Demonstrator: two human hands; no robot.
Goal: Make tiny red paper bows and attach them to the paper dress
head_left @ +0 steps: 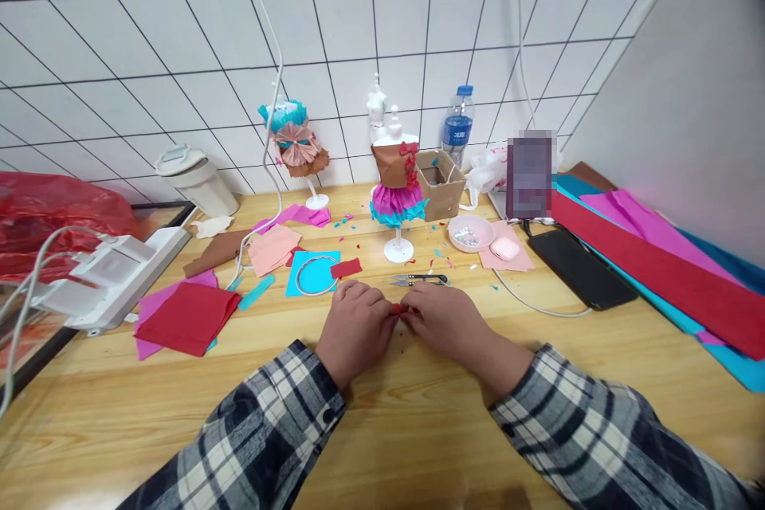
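Both hands meet low over the wooden table, pinching a small piece of red paper between them. My left hand is closed on its left side, my right hand on its right; most of the piece is hidden by the fingers. Just beyond lie small thread snips with black handles. Another red strip overlaps a blue paper square with a ring on it. Behind stands a miniature dress form in a brown top with red bows and a magenta and blue ruffled skirt.
At left are stacked red sheets, a power strip and a cup. A second dressed form, a cardboard box, a bottle and a pink dish stand behind. A black phone-like slab and long paper strips lie right.
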